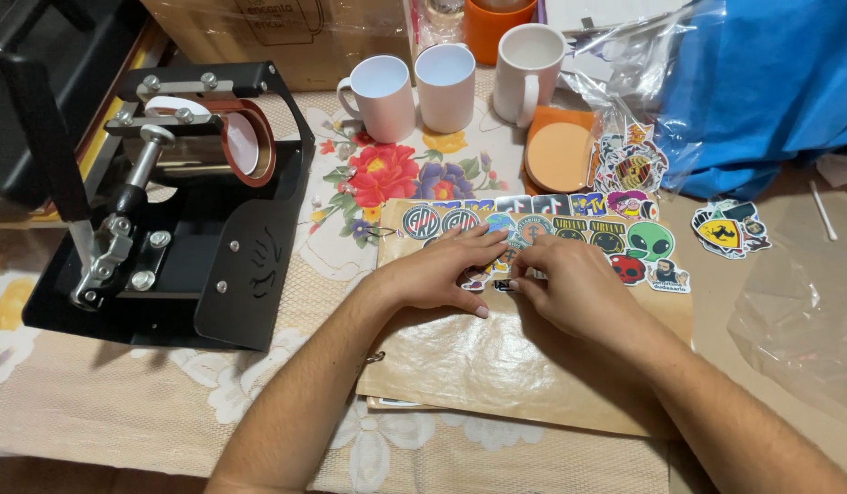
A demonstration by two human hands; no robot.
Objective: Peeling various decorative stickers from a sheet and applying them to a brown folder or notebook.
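Observation:
A tan book cover [497,361] lies on the table in front of me, its upper part covered with colourful stickers [616,240]. My left hand [446,267] rests flat on the cover, fingers spread over the stickers. My right hand [570,282] sits beside it, fingertips pinching a small sticker [502,285] against the cover between the two hands. Both forearms reach in from the bottom edge.
A black mug heat press [181,197] stands at left. Three white mugs [387,96] stand at the back, with an orange cup [497,26]. Orange round coasters [559,154], a loose sticker pile [730,229], a blue plastic bag [762,82] and clear plastic [798,311] lie at right.

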